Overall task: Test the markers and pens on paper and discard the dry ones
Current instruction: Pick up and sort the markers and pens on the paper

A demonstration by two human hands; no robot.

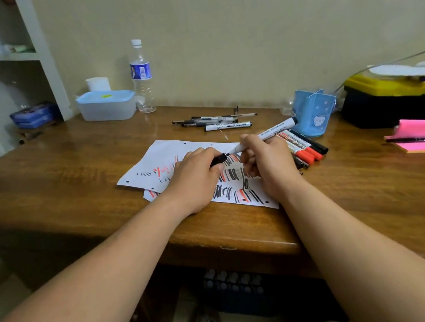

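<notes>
The marker [273, 131] hangs over the paper's [165, 152] right half, its nib aimed at the black cap [218, 160] and just apart from it. The right hand [265, 163] pinches the barrel and the left hand [195, 180] pinches the cap. Capping or uncapping, I cannot tell; either way, keep both in line. Spare markers [304, 146] lie just right of the paper.

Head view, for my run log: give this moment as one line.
left hand: holds cap | right hand: holds marker, tip at cap | paper: black and red strokes
</notes>
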